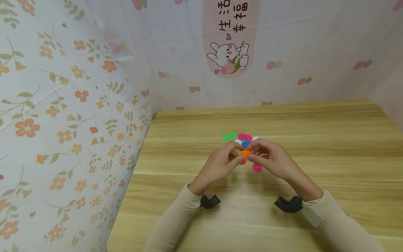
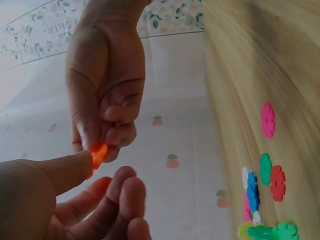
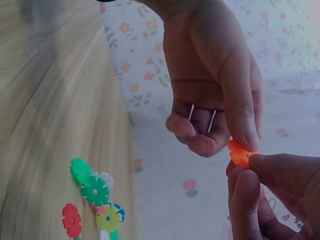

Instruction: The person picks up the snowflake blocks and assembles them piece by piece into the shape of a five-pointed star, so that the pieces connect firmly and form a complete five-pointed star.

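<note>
Both hands meet above the middle of the wooden table [image 1: 315, 140], the left hand [image 1: 220, 162] and right hand [image 1: 274, 161] each pinching the small orange plastic snowflake disc [image 1: 246, 153] by fingertips. Such a thin grip could let it slip and drop among the loose coloured plastic discs [image 1: 240, 137] toward the far edge.

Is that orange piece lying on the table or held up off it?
Held up: both hands, left hand and right hand, pinch the orange piece above the table.

A wooden surface [image 1: 315, 133] carries loose snowflake discs [image 1: 240, 137] and one pink disc [image 1: 257, 168]; floral wallpaper [image 1: 63, 105] stands behind it.
</note>
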Action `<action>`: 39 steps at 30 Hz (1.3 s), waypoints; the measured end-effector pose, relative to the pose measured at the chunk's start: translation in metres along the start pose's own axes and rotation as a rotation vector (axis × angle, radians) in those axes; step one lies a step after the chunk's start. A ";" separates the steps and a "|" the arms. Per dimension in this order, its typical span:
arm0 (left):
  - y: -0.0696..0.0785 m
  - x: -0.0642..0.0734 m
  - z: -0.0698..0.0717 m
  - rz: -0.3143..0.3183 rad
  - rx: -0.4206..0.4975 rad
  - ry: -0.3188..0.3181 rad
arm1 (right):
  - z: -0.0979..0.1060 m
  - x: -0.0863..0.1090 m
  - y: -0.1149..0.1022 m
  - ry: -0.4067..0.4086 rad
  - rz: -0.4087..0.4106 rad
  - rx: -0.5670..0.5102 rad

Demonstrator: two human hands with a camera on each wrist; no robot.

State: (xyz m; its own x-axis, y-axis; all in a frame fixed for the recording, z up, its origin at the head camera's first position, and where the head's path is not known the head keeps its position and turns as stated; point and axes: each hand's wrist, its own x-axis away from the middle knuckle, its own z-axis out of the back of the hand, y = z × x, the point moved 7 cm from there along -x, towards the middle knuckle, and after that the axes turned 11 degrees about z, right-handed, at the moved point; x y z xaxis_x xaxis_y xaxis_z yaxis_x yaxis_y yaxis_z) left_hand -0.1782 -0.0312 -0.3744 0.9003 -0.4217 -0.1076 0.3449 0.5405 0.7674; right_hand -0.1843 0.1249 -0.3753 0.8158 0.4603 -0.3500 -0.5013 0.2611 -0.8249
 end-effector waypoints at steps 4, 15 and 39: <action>0.005 0.001 0.002 -0.044 0.033 0.044 | 0.000 -0.003 -0.011 0.033 0.040 0.007; 0.008 0.007 0.012 -0.071 0.128 0.126 | 0.001 -0.006 -0.021 0.090 0.072 0.000; 0.001 0.012 0.032 -0.102 0.188 0.347 | -0.021 -0.005 0.084 -0.011 -0.250 0.082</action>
State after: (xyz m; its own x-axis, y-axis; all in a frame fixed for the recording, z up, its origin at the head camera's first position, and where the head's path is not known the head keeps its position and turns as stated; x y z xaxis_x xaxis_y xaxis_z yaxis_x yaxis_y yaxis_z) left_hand -0.1754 -0.0585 -0.3545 0.9112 -0.1779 -0.3716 0.4116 0.3526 0.8404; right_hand -0.2245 0.1271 -0.4518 0.9142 0.3823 -0.1346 -0.3069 0.4360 -0.8460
